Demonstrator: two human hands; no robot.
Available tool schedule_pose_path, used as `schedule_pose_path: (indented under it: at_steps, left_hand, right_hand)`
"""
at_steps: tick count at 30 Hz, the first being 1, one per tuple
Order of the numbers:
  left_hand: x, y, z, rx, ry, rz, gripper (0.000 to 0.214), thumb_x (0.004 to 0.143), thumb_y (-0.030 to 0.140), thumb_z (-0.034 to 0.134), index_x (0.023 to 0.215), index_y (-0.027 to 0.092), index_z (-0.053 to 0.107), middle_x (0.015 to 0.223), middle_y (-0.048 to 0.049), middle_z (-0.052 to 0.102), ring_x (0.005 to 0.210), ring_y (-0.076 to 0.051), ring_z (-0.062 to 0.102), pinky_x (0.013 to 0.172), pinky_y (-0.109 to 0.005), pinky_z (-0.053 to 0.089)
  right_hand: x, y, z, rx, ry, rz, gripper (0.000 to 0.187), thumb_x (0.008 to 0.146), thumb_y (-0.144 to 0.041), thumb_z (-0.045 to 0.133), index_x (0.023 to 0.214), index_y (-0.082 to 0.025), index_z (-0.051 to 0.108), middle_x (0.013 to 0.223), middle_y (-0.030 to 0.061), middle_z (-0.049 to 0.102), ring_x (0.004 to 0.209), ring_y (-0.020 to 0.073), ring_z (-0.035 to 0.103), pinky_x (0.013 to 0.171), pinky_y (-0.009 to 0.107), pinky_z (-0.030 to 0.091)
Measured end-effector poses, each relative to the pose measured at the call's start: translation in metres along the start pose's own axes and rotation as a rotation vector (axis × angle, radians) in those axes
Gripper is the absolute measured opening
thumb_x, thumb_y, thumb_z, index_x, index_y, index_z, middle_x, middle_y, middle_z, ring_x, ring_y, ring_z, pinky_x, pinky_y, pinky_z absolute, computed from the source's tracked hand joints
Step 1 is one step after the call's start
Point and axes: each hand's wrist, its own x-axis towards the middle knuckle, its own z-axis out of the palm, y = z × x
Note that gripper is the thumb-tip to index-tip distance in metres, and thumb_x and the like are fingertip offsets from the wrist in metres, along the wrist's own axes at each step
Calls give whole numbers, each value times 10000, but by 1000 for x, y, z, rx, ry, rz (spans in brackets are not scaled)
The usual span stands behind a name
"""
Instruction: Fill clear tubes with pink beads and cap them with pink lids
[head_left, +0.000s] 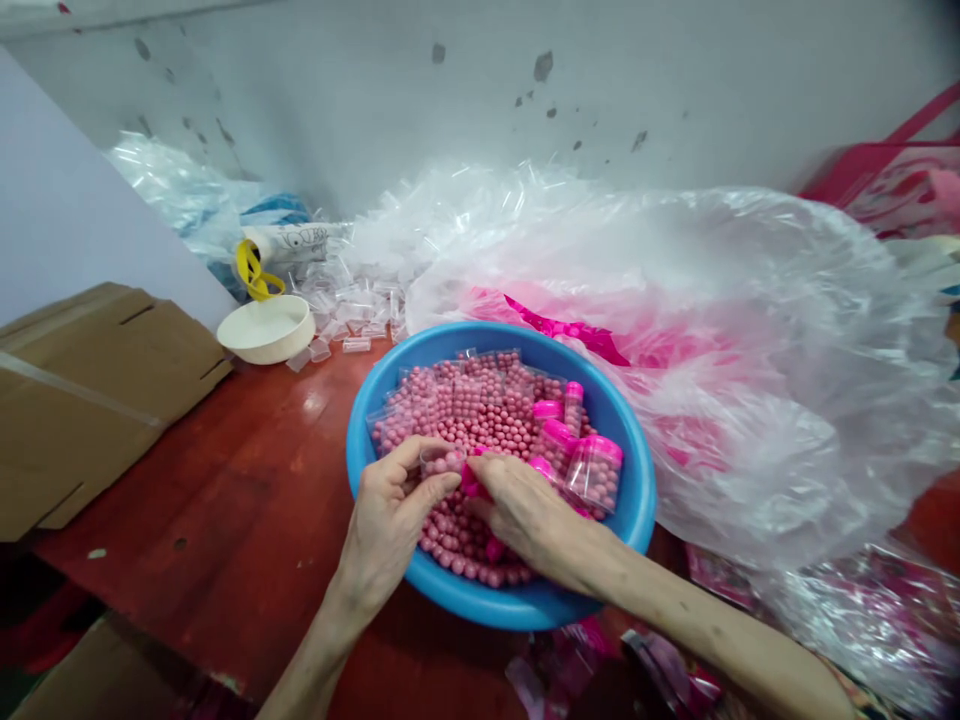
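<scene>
Your left hand (pixel 386 525) pinches a part-filled clear jar (pixel 442 462) and your right hand (pixel 529 515) pinches what looks like a pink cap (pixel 471 482) over the blue plastic basin (pixel 525 606), where capped, filled jars (pixel 592 475) sit at right among plenty of loose pink beads (pixel 465 425).

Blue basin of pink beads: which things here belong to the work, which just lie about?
Part of the work: left hand, right hand, clear jar, pink beads, blue basin, pink-capped jars.
Lying about: white bowl, cardboard, clear plastic bag, loose clear tubes.

Red wood table (pixel 187 540) w/ blue basin (pixel 640 490), cardboard (pixel 97 400), white bowl (pixel 266 330).
</scene>
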Motion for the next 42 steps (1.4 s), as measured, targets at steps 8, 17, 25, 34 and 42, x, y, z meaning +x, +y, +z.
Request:
schedule_pose_path:
  at_steps: [8,17,25,34,42]
  left_hand:
    - [-2,6,8,-554,-106,-271,242,626,164,765,845,156,662,701,3,685,651,-123,647,678,-229,522]
    - [-10,8,25,-733,-231,-313,229,662,74,741,868,165,697,753,3,709,710,-87,646,714,-181,516]
    - [-7,7,17,-517,-202,-239,221,722,94,693,929,170,691,799,13,686,745,-90,602,711,-173,474]
    - [-6,4,19,-563,-282,-193,245,737,75,643,964,150,693,721,0,633,641,-100,526,626,-202,432]
    - [-12,0,18,-587,-290,-159,196,803,148,640,992,177,686,729,6,599,664,-88,511,634,-182,425]
  right_hand:
    - [22,17,-29,819,27,424,213,753,-357,652,745,-156,581,653,-13,630,547,109,588,498,226,463]
    - [19,1,-47,1259,282,647,246,594,-296,814,686,-156,633,682,-5,661,573,92,589,556,225,463]
    - [18,-5,-39,1363,334,640,195,615,-296,807,697,-181,673,712,-4,689,661,127,646,644,260,517]
    - [13,-17,-29,1211,209,503,105,693,-271,758,751,-189,723,747,11,723,702,141,675,700,251,542]
    - [8,-23,-25,1006,358,339,52,716,-177,731,757,-206,717,747,-2,726,708,140,677,654,232,560]
